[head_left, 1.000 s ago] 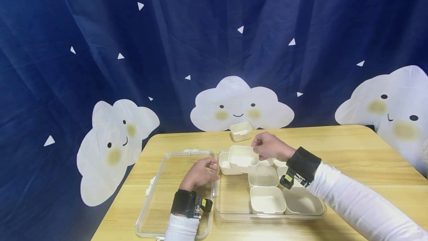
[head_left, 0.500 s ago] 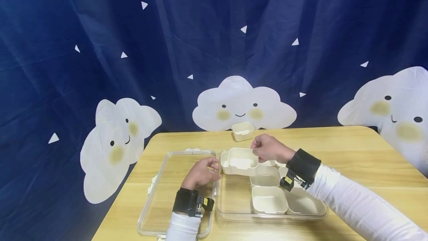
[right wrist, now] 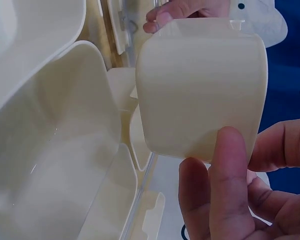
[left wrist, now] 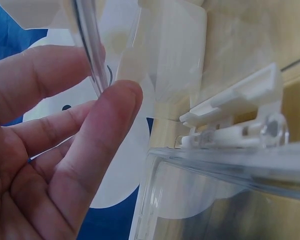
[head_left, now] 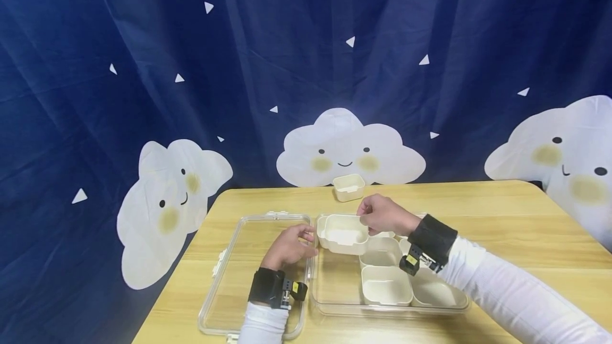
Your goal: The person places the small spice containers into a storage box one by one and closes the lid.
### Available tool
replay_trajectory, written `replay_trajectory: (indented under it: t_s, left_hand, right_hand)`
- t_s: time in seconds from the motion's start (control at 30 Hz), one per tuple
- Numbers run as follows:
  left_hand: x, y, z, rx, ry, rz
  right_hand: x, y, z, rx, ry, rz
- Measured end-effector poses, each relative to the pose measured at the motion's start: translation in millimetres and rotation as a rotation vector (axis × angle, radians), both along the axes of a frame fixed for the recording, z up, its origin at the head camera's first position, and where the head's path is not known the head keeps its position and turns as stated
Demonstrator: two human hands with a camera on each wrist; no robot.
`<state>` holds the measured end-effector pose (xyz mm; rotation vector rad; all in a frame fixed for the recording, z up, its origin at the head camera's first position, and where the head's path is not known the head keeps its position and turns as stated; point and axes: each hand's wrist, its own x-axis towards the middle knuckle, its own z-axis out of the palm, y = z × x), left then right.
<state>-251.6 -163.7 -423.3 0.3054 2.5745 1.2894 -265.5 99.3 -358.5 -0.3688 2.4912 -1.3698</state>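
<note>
My right hand [head_left: 386, 214] pinches the right rim of a small cream container [head_left: 345, 246], holding it over the far left part of a clear plastic box. Its underside and side show in the right wrist view, with fingertips [right wrist: 230, 150] on its wall. Another cream container [head_left: 321, 233] sits partly hidden behind it in the box's far left corner. At the box's left side, my left hand [head_left: 289, 246] holds the clear wall [left wrist: 90, 45] between thumb and fingers, as the left wrist view shows.
Several cream containers [head_left: 386, 284] fill the right side of the clear box [head_left: 344, 309]. Left of it lies a clear lid [head_left: 206, 301] with white clips [head_left: 220, 261]. One small cream container [head_left: 349, 189] stands at the table's far edge, before a blue curtain [head_left: 306, 41].
My right hand has lowered the held container slightly toward the box. The left hand stays at the box's left wall. The head view has shifted a little.
</note>
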Motion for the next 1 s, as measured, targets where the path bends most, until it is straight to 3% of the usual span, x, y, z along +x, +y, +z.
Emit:
replay_trajectory:
  t_s: [0.67,1.0]
  left_hand:
    - [-0.4,-0.5,0.9,0.010,-0.013,0.004]
    - [-0.1,-1.0,0.9,-0.018,0.024,-0.028]
  right_hand:
    - [0.8,-9.7,-4.4,0.013,-0.038,-0.015]
    - [1.4,-13.4,-9.5,0.020,-0.045,0.000]
